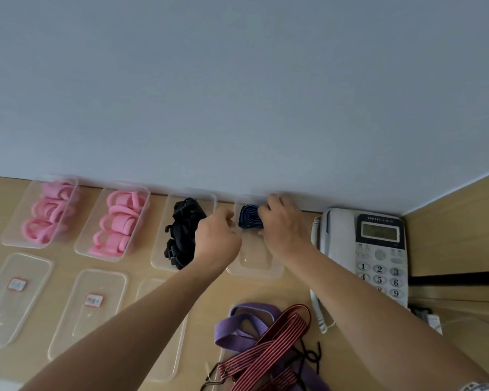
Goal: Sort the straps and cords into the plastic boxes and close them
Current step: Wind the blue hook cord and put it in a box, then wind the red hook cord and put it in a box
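Several clear plastic boxes line the wall. Two hold pink straps point(47, 213) point(120, 222), a third holds black straps point(182, 235). The rightmost box point(253, 268) holds a rolled dark blue strap point(249, 216) at its far end. My right hand point(284, 224) is closed on that roll inside the box. My left hand point(216, 239) hovers at the box's left rim with fingers curled; whether it pinches anything is unclear. Purple straps point(237, 325), red striped cords point(268, 348) and a thin black cord point(312, 355) lie loose at the front.
Clear lids point(12, 300) point(88, 311) with red-edged labels lie in front of the boxes, another lid point(164, 359) under my left forearm. A white desk phone point(376, 249) stands right of the boxes. A wooden side panel point(458, 230) closes the right.
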`<action>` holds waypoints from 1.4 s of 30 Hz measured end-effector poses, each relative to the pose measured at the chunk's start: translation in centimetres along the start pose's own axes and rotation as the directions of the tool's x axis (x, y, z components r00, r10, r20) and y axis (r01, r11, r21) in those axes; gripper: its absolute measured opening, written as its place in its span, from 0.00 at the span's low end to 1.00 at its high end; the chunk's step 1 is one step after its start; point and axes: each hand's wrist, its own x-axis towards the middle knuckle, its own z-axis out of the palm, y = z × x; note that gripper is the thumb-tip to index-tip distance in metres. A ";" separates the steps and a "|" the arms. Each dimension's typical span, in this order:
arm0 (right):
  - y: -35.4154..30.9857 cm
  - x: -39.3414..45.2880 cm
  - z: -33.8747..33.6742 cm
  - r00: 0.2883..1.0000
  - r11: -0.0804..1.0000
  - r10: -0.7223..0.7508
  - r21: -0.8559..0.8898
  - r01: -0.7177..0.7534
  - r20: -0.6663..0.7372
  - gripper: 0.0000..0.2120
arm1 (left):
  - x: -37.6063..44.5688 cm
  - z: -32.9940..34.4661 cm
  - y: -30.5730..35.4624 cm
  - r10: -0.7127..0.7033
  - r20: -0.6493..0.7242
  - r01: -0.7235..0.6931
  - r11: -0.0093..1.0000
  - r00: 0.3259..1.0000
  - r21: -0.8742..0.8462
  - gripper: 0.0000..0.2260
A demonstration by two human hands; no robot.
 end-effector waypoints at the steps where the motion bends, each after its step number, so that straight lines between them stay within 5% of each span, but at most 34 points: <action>1: 0.1 -0.1 0.1 1.000 1.000 -0.013 0.000 0.013 -0.009 0.10 | 0.0 0.0 0.0 -0.001 -0.001 0.001 1.000 1.000 -0.005 0.21; 8: 0.5 -1.3 0.8 0.988 0.989 -0.149 -0.017 0.148 -0.034 0.06 | -0.1 0.0 -0.2 0.008 -0.021 -0.008 1.000 1.000 -0.012 0.22; 14: 0.2 -1.7 0.8 0.981 0.993 -0.088 0.065 0.101 -0.172 0.11 | 0.1 0.0 -0.6 0.050 -0.023 -0.049 0.999 0.999 0.020 0.21; 20: 0.4 -2.0 1.7 0.996 1.000 -0.009 0.024 0.012 -0.084 0.04 | -0.4 0.1 -1.2 0.116 -0.007 -0.115 0.992 0.993 0.059 0.19; 25: 1.2 -4.7 0.8 0.986 0.966 -0.010 0.253 0.052 -0.164 0.16 | -2.8 -0.5 -2.3 0.168 -0.081 -0.171 0.985 0.982 -0.031 0.17; 32: 0.1 -14.6 1.1 0.948 0.920 0.067 0.387 0.061 -0.310 0.09 | -8.9 -0.3 -6.1 0.348 -0.092 -0.354 0.933 0.933 -0.061 0.11; 38: -2.3 -22.1 1.9 0.870 0.840 0.378 0.512 -0.179 -0.315 0.05 | -14.3 1.0 -9.5 0.499 0.004 -0.498 0.866 0.867 -0.037 0.08; 42: -3.9 -26.0 3.0 0.862 0.813 0.474 0.463 -0.352 -0.178 0.07 | -17.1 1.5 -11.2 0.496 0.137 -0.496 0.868 0.857 -0.041 0.12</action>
